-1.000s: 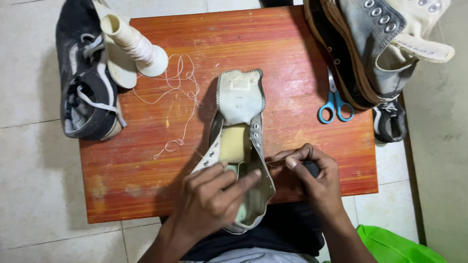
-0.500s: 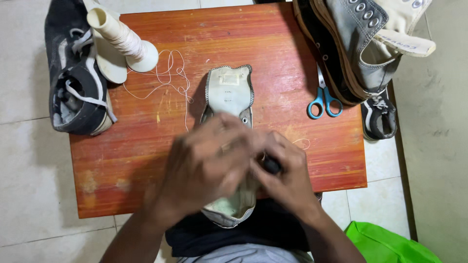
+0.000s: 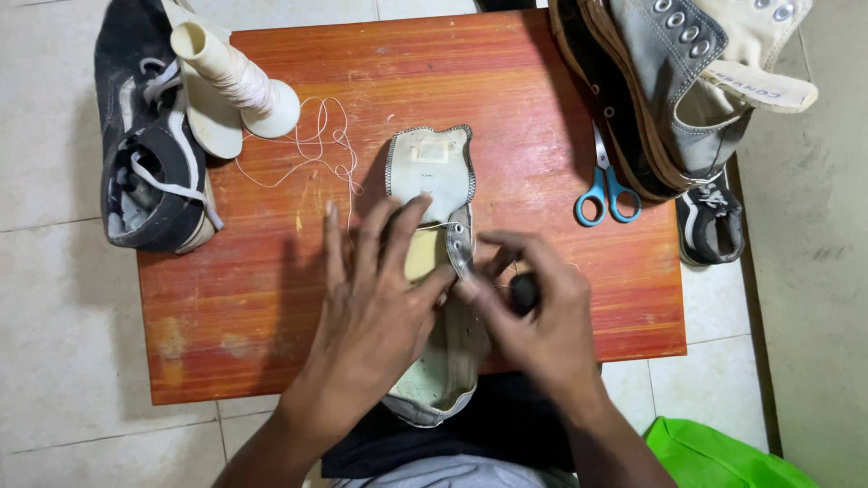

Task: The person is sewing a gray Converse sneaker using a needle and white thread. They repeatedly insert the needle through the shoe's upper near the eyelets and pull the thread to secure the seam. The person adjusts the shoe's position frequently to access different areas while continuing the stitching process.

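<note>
A grey canvas shoe upper (image 3: 434, 172) lies flat in the middle of a small reddish wooden table (image 3: 542, 81), tongue pointing away from me. My left hand (image 3: 375, 298) rests on it with fingers spread, pressing it down near the eyelets. My right hand (image 3: 533, 312) grips a small dark round-handled tool (image 3: 523, 291) against the shoe's right edge. A white thread (image 3: 316, 154) runs from the shoe to a cone spool (image 3: 237, 79) at the table's back left.
Blue-handled scissors (image 3: 608, 192) lie at the right. A grey high-top sneaker (image 3: 669, 81) leans over the back right corner. Black sneakers sit on the floor at the left (image 3: 149, 154) and right (image 3: 712, 221). A green bag (image 3: 714, 456) is beside my knee.
My hands, bunched over the shoe half a second ago, have moved apart; my left fingers now spread flat on it. The view has shifted slightly.
</note>
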